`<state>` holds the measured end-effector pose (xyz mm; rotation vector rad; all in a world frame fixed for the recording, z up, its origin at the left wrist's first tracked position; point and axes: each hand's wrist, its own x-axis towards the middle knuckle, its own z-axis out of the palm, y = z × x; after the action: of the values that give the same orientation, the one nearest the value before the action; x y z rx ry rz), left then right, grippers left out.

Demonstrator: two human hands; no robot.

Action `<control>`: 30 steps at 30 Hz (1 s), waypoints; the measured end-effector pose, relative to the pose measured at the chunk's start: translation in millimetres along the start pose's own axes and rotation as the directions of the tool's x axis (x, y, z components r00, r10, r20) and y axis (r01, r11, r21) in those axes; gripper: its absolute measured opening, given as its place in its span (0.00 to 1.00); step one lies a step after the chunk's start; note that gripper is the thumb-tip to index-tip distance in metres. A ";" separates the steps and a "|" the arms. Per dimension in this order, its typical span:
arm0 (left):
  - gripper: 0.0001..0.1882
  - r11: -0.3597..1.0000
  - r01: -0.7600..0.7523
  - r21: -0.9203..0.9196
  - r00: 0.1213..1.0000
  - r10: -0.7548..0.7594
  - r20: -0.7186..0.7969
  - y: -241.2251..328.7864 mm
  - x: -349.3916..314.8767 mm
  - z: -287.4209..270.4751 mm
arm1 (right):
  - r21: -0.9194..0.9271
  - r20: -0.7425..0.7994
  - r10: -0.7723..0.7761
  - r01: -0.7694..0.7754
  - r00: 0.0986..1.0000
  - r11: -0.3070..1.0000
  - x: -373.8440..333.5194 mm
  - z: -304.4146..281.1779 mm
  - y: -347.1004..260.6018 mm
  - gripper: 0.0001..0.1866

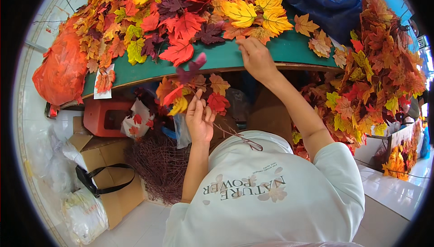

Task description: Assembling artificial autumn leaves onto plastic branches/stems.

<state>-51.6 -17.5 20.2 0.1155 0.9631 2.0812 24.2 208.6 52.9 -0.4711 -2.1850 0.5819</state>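
My left hand (pixel 200 116) is closed around the thin brown stem of an artificial maple branch (pixel 218 103). Its red, orange, yellow and purple leaves fan out just below the table's front edge, and the purple one is blurred. The bare, looped end of the stem (pixel 246 141) reaches toward my shirt. Over the front edge of the green table (pixel 289 53), my right hand (pixel 257 58) has its fingers pinched together. Its fingertips lie close to an orange leaf (pixel 234 32) and a large yellow leaf (pixel 239 12); whatever they hold is too small to tell.
Loose artificial leaves (pixel 174 21) are heaped over the table. A red plastic bag (pixel 61 68) hangs at its left end, a blue bag (pixel 323 9) lies behind. Leafy branches (pixel 361 93) crowd the right. Below stand brown bare stems (pixel 158 161) and a cardboard box (pixel 120 188).
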 end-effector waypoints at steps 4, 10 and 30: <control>0.20 0.904 -0.078 0.420 0.996 0.090 -0.009 5.8 0.1 -13.1 | -0.168 0.194 -0.172 0.205 0.966 0.964 37.0 -11.7 5.2 0.13; 0.13 0.368 -0.303 0.879 0.902 0.408 0.141 28.4 -2.4 -19.3 | -0.607 0.331 -0.374 0.499 0.867 0.619 80.8 -13.2 59.6 0.06; 0.09 0.326 -0.221 0.919 0.925 0.369 0.091 42.8 -10.8 -37.8 | -0.548 0.533 -0.228 0.538 0.815 0.640 141.6 -52.2 44.7 0.07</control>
<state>-86.7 -63.5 24.9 0.8047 2.2795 1.5612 -14.2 330.5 144.7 -0.2118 -2.7873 -0.4602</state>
